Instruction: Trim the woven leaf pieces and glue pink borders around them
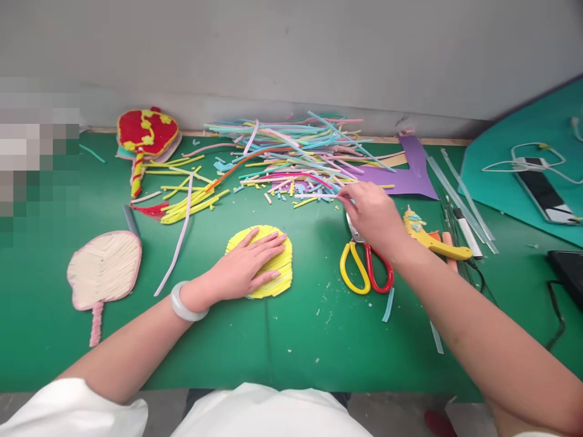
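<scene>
White sleeves point(73, 406) nearest, with both bare forearms reaching out over the green tabletop point(296, 346). Left hand point(248, 264) spread wide and flat, palm down on the yellow disc point(283, 276), a pale bangle point(186, 303) at the wrist; pressed so, by the look of it, to pin the piece and stop it sliding or curling. Yellow disc lying at the middle of the tabletop, straight ahead of the body: roundish, built of yellow strips laid side by side in ridged rows, a little ragged at the rim, partly hidden under the palm. Right hand point(371, 215) further out and to the right, thumb and forefinger narrowed to a pinch on the end of a pale strip point(319, 195) at the near edge of the strip pile point(296, 152), other fingers curled; a fine grip suited to drawing one thin piece out of a tangle. Scissors point(364, 273) with one yellow and one red loop just under that wrist, blades hidden beneath the hand, and a yellow glue gun point(432, 241) just beside, both within easy reach of the working side. Off to the left, well apart, a cream fan shape point(104, 267) edged in pink and a red and yellow one point(146, 130) by the wall
</scene>
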`<state>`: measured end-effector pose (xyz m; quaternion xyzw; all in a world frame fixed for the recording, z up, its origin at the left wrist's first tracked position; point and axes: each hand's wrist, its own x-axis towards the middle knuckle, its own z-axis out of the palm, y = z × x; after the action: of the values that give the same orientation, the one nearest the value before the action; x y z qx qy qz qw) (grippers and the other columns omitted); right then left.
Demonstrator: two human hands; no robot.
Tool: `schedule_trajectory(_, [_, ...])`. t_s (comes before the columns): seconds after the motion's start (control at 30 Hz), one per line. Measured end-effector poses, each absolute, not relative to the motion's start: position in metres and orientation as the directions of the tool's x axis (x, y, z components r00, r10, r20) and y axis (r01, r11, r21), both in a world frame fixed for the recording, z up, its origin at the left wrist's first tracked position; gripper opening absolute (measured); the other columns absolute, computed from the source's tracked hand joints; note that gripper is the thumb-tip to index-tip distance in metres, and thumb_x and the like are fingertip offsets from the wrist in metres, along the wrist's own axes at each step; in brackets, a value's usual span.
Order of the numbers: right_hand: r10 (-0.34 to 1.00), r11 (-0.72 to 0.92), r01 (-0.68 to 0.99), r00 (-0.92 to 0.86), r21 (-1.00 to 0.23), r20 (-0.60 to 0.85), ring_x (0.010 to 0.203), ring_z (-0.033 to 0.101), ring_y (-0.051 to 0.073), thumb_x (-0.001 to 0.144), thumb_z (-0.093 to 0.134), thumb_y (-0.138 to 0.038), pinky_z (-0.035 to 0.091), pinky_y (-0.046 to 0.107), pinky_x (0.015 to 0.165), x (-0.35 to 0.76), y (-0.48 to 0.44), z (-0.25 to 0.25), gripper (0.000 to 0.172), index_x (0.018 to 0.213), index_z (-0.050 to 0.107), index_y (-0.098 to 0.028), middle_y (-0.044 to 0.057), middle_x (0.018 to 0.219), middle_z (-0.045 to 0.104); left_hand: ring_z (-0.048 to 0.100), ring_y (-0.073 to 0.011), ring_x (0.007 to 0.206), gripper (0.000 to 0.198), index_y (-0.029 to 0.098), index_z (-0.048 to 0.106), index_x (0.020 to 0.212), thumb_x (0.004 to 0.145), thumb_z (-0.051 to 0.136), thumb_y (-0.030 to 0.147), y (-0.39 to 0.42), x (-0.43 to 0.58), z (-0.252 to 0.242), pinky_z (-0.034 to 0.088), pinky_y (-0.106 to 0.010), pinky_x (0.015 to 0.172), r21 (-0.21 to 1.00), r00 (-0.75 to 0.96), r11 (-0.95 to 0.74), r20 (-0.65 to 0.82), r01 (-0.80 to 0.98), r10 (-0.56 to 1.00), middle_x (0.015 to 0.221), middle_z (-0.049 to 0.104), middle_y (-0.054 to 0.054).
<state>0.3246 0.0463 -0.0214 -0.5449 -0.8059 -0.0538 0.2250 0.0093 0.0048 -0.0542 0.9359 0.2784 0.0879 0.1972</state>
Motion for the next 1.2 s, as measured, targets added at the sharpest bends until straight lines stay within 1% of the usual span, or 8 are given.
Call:
schedule_trajectory(0.17, [0.815,0.482,0.848,-0.343,-0.22,0.467,0.089,0.063,0.026,0.101,0.049,-0.023,0.047,0.043,0.083,0.297,-0.029,0.009,0.02,0.108,0.067,-0.027,0.008,0.094,0.071,0.03,-0.024,0.151,0.038,0.017,0.047,0.142,0.105,0.04,0.024,-0.003,0.002,-0.043,0.024,-0.056,0.124,0.523,0.702,-0.706,0.256,0.478,0.665,0.156,0.045,-0.014])
schedule_trajectory(0.23, [0.817,0.523,0.8,-0.372,-0.294,0.44,0.086,0.065,0.026,0.098,0.054,-0.018,0.049,0.044,0.081,0.286,-0.06,0.003,0.022,0.111,0.066,-0.031,0.007,0.094,0.072,0.041,-0.0239,0.146,0.032,0.018,0.055,0.133,0.104,0.042,0.021,-0.013,0.0,-0.034,0.032,-0.053,0.121,0.54,0.612,-0.672,0.324,0.507,0.722,0.148,0.055,-0.013])
schedule_trajectory(0.33, [0.809,0.573,0.697,-0.397,-0.431,0.433,0.086,0.067,0.024,0.094,0.056,-0.011,0.053,0.043,0.077,0.274,-0.093,-0.021,0.035,0.119,0.062,-0.036,0.004,0.093,0.073,0.063,-0.0198,0.12,0.025,0.02,0.065,0.118,0.103,0.046,0.018,-0.031,-0.001,-0.025,0.051,-0.04,0.105,0.592,0.523,-0.605,0.332,0.533,0.785,0.123,0.069,-0.01])
schedule_trajectory(0.4, [0.819,0.564,0.671,-0.379,-0.482,0.431,0.086,0.067,0.024,0.093,0.057,-0.009,0.055,0.044,0.076,0.27,-0.104,-0.039,0.04,0.121,0.06,-0.037,0.003,0.093,0.073,0.068,-0.018,0.105,0.024,0.021,0.067,0.111,0.102,0.045,0.017,-0.041,0.001,-0.024,0.057,-0.033,0.091,0.65,0.516,-0.552,0.275,0.522,0.811,0.109,0.071,-0.008])
schedule_trajectory(0.67, [0.845,0.532,0.663,-0.376,-0.527,0.38,0.085,0.066,0.024,0.092,0.058,-0.009,0.056,0.045,0.076,0.27,-0.111,-0.066,0.033,0.113,0.063,-0.033,0.005,0.093,0.071,0.064,-0.0177,0.092,0.015,0.021,0.063,0.101,0.1,0.048,0.02,-0.045,0.009,-0.041,0.054,-0.03,0.081,0.743,0.59,-0.432,0.062,0.511,0.805,0.096,0.065,-0.005])
schedule_trajectory(0.93, [0.878,0.476,0.707,-0.35,-0.523,0.327,0.082,0.063,0.024,0.094,0.058,-0.012,0.054,0.043,0.072,0.268,-0.108,-0.068,0.022,0.103,0.064,-0.03,0.005,0.089,0.069,0.06,-0.0187,0.095,0.021,0.021,0.061,0.101,0.103,0.04,0.017,-0.044,0.006,-0.041,0.053,-0.032,0.081,0.74,0.653,-0.445,0.01,0.504,0.757,0.099,0.061,-0.006])
schedule_trajectory(1.1, [0.908,0.418,0.722,-0.32,-0.552,0.269,0.078,0.065,0.027,0.094,0.054,-0.016,0.052,0.045,0.069,0.267,-0.106,-0.065,0.023,0.098,0.067,-0.034,0.004,0.086,0.07,0.06,-0.0207,0.102,0.011,0.024,0.061,0.108,0.1,0.056,0.027,-0.045,0.002,-0.034,0.054,-0.033,0.088,0.713,0.702,-0.468,-0.048,0.523,0.711,0.108,0.058,-0.005])
schedule_trajectory(1.2, [0.901,0.434,0.734,-0.335,-0.523,0.277,0.079,0.063,0.025,0.096,0.054,-0.015,0.051,0.042,0.07,0.266,-0.106,-0.065,0.019,0.097,0.064,-0.031,0.004,0.086,0.069,0.058,-0.0229,0.106,0.02,0.023,0.057,0.111,0.095,0.065,0.031,-0.047,0.0,-0.033,0.055,-0.036,0.09,0.681,0.72,-0.488,-0.084,0.546,0.689,0.113,0.056,-0.006])
